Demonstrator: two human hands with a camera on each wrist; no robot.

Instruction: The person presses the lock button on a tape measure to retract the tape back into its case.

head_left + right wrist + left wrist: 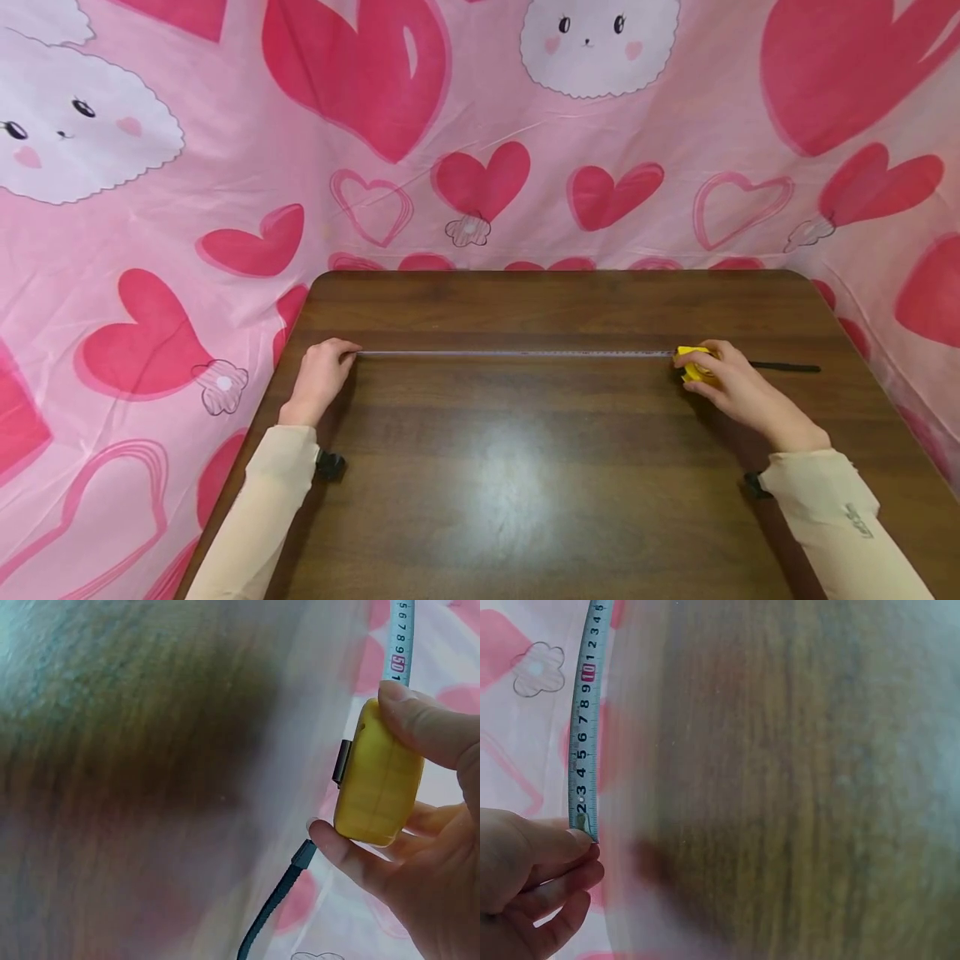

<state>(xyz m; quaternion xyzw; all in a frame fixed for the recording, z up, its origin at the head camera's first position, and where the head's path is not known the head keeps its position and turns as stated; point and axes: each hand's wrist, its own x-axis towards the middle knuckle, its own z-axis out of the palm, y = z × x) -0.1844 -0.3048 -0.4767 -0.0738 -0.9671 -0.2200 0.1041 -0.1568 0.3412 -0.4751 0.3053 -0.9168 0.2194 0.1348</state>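
Across the center of the head frame, tape blade runs near-straight, left to right, over the far half of the table. Yellow tape case is right of center there, black strap trailing off to its right.

Step in hand, as judged: holding the blade stretched between two ends. To do it well: steady, even pull, both ends level, no twist, printed face toward the eyes. Wrist frames show the blade against the pink backdrop, so it looks lifted off the wood; can't confirm clearance. Slight curve at upper left of the left wrist frame: sag or lens, can't tell. Likely risk: if the tip slips, blade could snap back. Thumb near the mouth should help as a brake; whether any lock is set, can't tell.

Hands well apart. Left hand: thumb and finger pinched on the blade's free end, low figures just above the grip, other fingers loosely curled. Right hand: wrapped partway round the case, thumb up by the blade mouth, a red-boxed figure just past it.
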